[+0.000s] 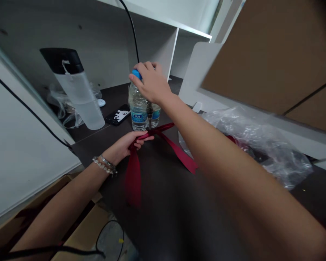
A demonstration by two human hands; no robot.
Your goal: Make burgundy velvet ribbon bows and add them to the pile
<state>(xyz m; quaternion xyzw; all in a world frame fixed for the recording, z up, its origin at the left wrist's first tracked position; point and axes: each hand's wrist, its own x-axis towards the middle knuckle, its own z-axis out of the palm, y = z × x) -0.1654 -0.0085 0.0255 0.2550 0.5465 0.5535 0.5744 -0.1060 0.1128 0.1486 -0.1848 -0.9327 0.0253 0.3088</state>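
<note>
Two clear water bottles (138, 103) with blue labels stand side by side on the dark tabletop. My right hand (153, 81) is curled over their tops, thumb beside a blue cap (136, 74). A thin dark rod with a metal lower end (149, 121) is upright between the bottles; its upper part is hidden by my hand. Just in front of them, my left hand (132, 141) pinches a dark red ribbon (134, 170) near the rod's lower end. One ribbon tail hangs below my left fingers, and another (182, 154) stretches right to a notched end.
Left of the bottles are a phone (118, 115), a tilted frosted bottle with a black lid (81, 98) and crumpled plastic. On the right lies a clear plastic bag (250, 134). A black cable (133, 29) hangs behind the bottles. Cardboard boxes (84, 228) are below the table edge.
</note>
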